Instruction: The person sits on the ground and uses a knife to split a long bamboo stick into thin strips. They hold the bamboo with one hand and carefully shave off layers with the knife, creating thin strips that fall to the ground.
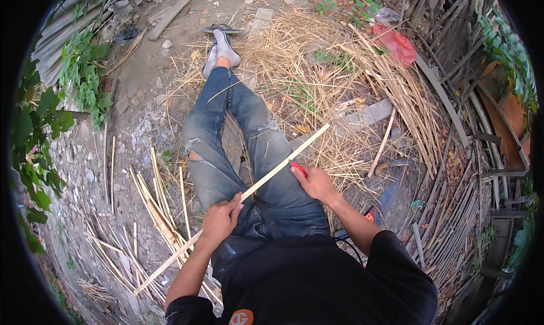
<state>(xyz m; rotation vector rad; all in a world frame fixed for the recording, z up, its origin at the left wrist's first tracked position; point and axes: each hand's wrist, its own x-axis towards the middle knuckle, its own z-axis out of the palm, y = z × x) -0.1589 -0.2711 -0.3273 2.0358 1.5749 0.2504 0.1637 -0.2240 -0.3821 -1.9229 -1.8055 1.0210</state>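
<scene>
A long, pale split bamboo strip (277,169) lies slantwise over my thighs, from the lower left to beyond my right knee. My left hand (220,220) is closed around it near its middle, thumb on top. Just right of the strip, my right hand (314,183) grips a small red-handled knife (297,169). Most of the knife is hidden by my fingers; its dark tip is beside the strip, and whether it touches cannot be told. My legs (226,138) in torn jeans stretch out ahead, ankles crossed.
Split strips (158,206) lie in a pile at my left. Thin shavings (306,47) cover the ground ahead and right, beside a bundle of long strips (396,93). A saw (387,197) lies by my right elbow. A red plastic bag (395,43) rests near the wooden fence.
</scene>
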